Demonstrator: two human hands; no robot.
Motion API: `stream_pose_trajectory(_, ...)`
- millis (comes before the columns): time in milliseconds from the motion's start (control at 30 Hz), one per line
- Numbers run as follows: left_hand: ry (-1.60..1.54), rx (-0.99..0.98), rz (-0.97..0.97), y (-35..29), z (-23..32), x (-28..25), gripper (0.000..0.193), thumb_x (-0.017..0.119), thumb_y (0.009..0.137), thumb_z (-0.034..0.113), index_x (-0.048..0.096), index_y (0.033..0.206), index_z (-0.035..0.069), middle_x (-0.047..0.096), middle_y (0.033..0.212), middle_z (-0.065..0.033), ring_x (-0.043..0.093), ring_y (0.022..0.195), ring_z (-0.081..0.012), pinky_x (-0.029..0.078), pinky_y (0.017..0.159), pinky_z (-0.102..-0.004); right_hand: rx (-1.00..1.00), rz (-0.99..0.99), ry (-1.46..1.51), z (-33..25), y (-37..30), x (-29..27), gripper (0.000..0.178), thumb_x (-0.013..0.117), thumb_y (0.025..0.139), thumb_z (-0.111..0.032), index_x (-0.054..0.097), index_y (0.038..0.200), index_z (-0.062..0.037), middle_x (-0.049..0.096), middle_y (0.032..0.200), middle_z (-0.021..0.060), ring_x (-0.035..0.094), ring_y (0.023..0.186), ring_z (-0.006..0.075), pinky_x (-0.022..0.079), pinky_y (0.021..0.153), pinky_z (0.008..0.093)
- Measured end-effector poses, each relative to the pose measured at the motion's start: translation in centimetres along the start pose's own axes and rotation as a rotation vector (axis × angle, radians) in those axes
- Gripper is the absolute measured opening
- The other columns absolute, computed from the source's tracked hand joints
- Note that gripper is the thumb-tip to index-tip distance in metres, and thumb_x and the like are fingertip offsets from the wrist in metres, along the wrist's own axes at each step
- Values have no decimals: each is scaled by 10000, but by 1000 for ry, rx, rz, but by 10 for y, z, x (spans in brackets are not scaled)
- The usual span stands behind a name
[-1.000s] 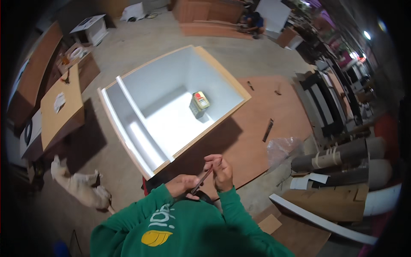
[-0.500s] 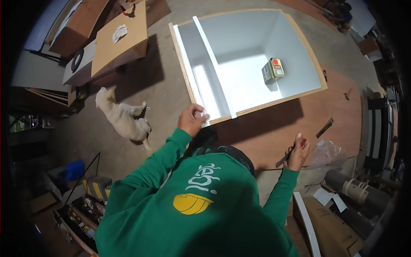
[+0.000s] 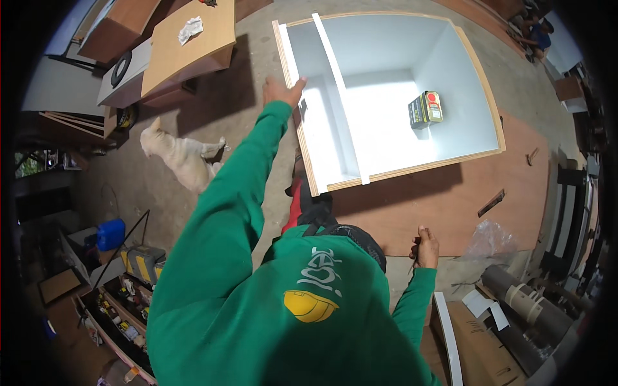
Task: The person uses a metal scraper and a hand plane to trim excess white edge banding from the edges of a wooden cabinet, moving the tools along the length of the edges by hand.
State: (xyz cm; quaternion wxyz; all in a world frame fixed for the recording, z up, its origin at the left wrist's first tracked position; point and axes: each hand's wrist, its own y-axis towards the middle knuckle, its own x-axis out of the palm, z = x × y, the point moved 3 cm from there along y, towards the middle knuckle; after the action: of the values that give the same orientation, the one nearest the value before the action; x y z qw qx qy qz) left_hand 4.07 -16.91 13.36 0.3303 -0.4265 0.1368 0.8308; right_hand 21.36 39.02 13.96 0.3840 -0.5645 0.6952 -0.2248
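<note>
A box-shaped cabinet (image 3: 438, 157) with a white interior and bare plywood edges lies with its open side up. One white divider strip (image 3: 341, 83) runs across it. My left hand (image 3: 282, 93) is at the cabinet's left edge, thumb over the rim and fingers along the outer side. Lower right, my right hand (image 3: 425, 249) is closed around a slim flat-bladed tool, mostly hidden now; its red handle shows only in the earlier frame. Inside the cabinet stands a dark and yellow metal can (image 3: 426, 109) with a red cap.
A brown board (image 3: 399, 225) lies under the cabinet, bearing a dark flat tool (image 3: 491, 202) and clear plastic (image 3: 490, 239). A pale dog (image 3: 183, 154) lies on the left floor. A wooden cabinet (image 3: 193, 61) stands beyond. Another person (image 3: 537, 35) is far right.
My left hand has moved up along the cabinet's left edge, away from its near corner. My right hand has drawn lower and left, and has turned so the tool hardly shows.
</note>
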Motion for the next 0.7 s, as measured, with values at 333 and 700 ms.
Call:
stream_pose_trajectory(333,170,-234,-102,119,9,59,777,869,802,417,557,1307,-85,707,1272,-250,701,1195,-385,564,1033,-447,115,103,-42,57,-23,-9,338,687,1012,-365,662,1180,-73,580,813,16,419,439,67,321,379,260)
stream_pose_trajectory(700,241,-165,-367,176,-35,94,850,941,719,274,564,1334,-176,642,1393,-282,684,1229,-351,558,1038,-384,318,40,59,129,-20,8,362,693,1012,-375,638,1208,-76,596,827,26,464,493,79,377,419,280)
